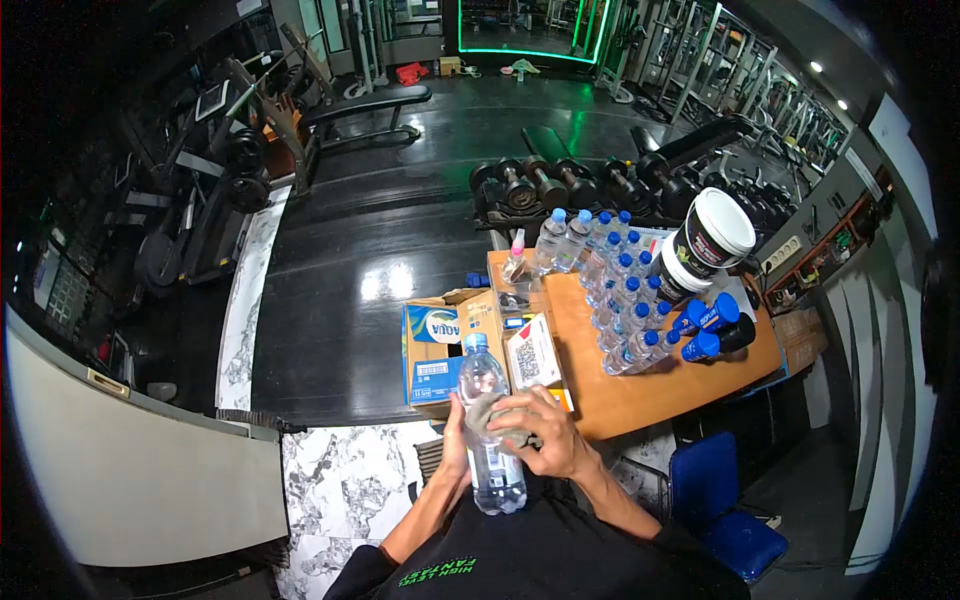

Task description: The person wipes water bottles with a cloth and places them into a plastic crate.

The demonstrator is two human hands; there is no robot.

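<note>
A clear plastic water bottle (498, 488) with a light blue cap stands nearly upright in front of my chest. My left hand (456, 442) is closed around its left side. My right hand (545, 432) presses a crumpled greyish cloth (482, 412) against the bottle's middle, its fingers curled over the cloth. Part of the label shows below the cloth. Just beyond the bottle is an open cardboard box (432, 375) marked AQUA. Beside it, a white card with a QR code (532, 358) stands on the table edge.
The wooden table (590, 405) holds several blue-capped water bottles (625, 315), a spray bottle (515, 258), white-lidded tubs (715, 235) and blue canisters (718, 315). A blue chair (715, 490) stands at right. Dumbbells (545, 185) sit on a rack behind the table.
</note>
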